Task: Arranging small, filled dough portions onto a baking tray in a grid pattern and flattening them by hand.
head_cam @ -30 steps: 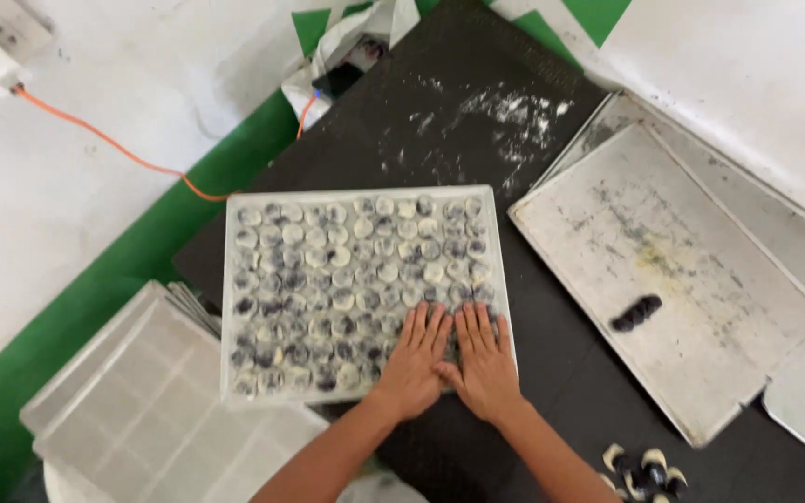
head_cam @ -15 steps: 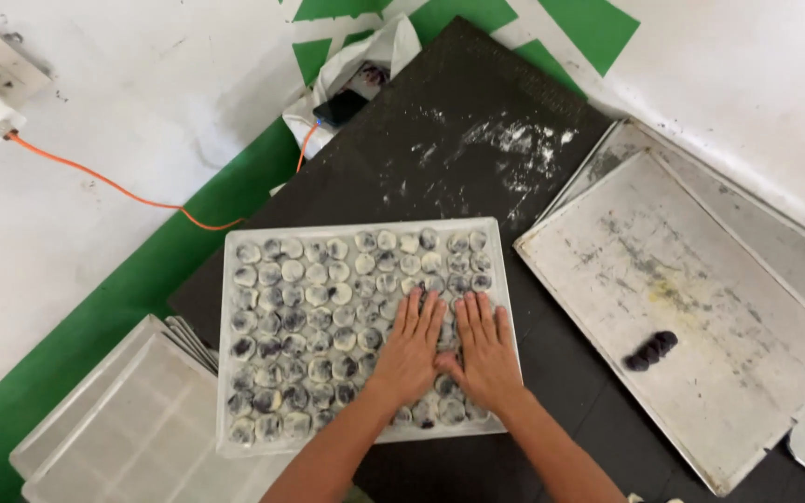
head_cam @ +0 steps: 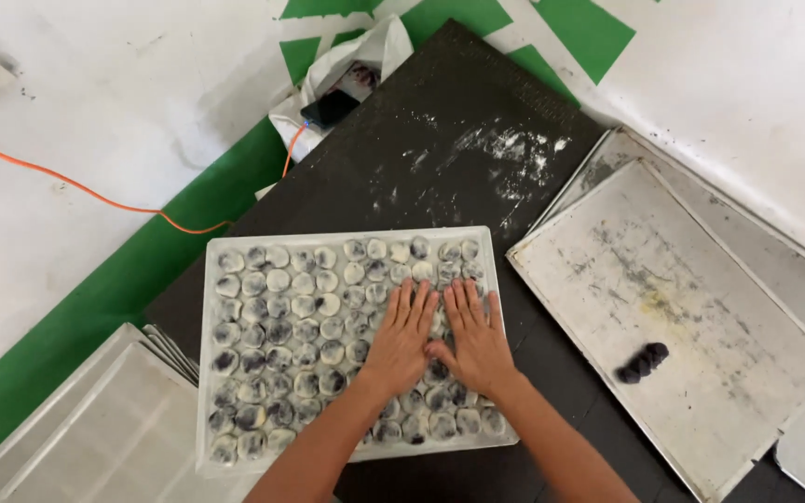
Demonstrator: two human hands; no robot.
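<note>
While both lie flat and open, the left hand (head_cam: 401, 337) and right hand (head_cam: 475, 337) press floured dark dough balls (head_cam: 281, 321) near the white tray's (head_cam: 347, 237) right edge.

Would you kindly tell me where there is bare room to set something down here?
The metal tray is bare apart from a few dark pieces. The black board is bare beyond the white tray, which is packed with dusted balls under both hands.

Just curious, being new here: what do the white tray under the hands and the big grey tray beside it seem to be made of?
The white rectangular tray looks like plastic: pale, matte, with rounded corners. The big grey tray looks like bare metal, probably aluminium: dull, scuffed and stained, with a thin raised rim.
</note>
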